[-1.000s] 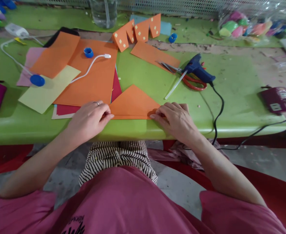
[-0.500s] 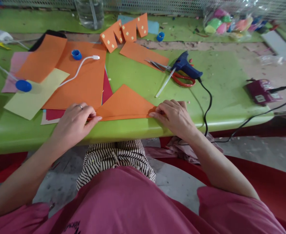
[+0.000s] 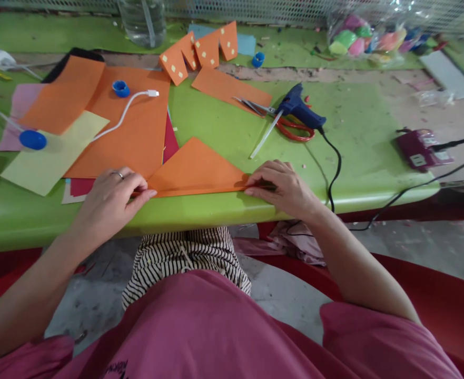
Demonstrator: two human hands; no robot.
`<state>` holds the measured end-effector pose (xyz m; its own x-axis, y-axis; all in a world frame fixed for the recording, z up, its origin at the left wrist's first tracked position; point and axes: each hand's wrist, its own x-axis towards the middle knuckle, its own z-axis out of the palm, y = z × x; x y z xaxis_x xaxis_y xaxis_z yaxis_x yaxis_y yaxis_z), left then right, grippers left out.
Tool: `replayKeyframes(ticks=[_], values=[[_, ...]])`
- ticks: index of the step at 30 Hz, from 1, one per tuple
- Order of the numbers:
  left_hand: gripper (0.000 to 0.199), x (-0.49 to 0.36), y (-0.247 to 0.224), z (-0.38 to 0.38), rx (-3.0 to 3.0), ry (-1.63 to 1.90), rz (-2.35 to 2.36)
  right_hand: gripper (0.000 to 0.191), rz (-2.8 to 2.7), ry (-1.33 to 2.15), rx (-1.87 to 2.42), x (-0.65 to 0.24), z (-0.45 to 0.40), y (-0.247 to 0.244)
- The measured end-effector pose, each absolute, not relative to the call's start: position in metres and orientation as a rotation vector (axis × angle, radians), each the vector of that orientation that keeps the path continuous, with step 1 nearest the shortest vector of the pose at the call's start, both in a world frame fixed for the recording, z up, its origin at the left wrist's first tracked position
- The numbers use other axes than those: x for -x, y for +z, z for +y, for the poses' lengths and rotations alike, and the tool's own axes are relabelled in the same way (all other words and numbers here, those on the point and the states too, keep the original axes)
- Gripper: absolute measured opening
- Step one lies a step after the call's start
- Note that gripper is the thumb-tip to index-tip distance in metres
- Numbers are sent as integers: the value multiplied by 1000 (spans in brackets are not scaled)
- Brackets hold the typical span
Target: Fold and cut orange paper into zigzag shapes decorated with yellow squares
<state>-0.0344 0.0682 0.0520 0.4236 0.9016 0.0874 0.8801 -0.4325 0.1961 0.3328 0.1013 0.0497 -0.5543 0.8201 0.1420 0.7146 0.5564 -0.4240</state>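
A folded orange paper [image 3: 198, 171], triangular with a narrow strip along its near edge, lies at the front of the green table. My left hand [image 3: 115, 197] pinches its left corner between thumb and fingers. At the opposite corner, my right hand [image 3: 281, 187] is closed with thumb and fingers on the paper's tip. Beyond the right hand lie a blue glue gun [image 3: 302, 108] with a glue stick and red-handled scissors [image 3: 295, 129]. Behind the left hand are large orange sheets [image 3: 132, 126] and a pale yellow sheet [image 3: 53, 155].
Orange zigzag pieces with yellow squares [image 3: 208, 51] stand at the back beside a water container [image 3: 142, 23]. A white cable [image 3: 125, 113] crosses the sheets. A maroon power box [image 3: 419, 150] sits at right, and the glue gun's black cord [image 3: 336, 158] hangs over the table edge.
My right hand has shifted slightly outward on its corner, showing more of the paper's tip. The left hand keeps its pinch. The whole view has drifted a little.
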Motion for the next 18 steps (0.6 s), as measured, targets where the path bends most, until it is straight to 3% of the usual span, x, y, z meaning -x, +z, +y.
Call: replayKeyframes(ticks=[18], values=[[25, 38, 47, 64, -2469, 398, 1705, 24, -2560, 579, 1522, -321, 99, 64]])
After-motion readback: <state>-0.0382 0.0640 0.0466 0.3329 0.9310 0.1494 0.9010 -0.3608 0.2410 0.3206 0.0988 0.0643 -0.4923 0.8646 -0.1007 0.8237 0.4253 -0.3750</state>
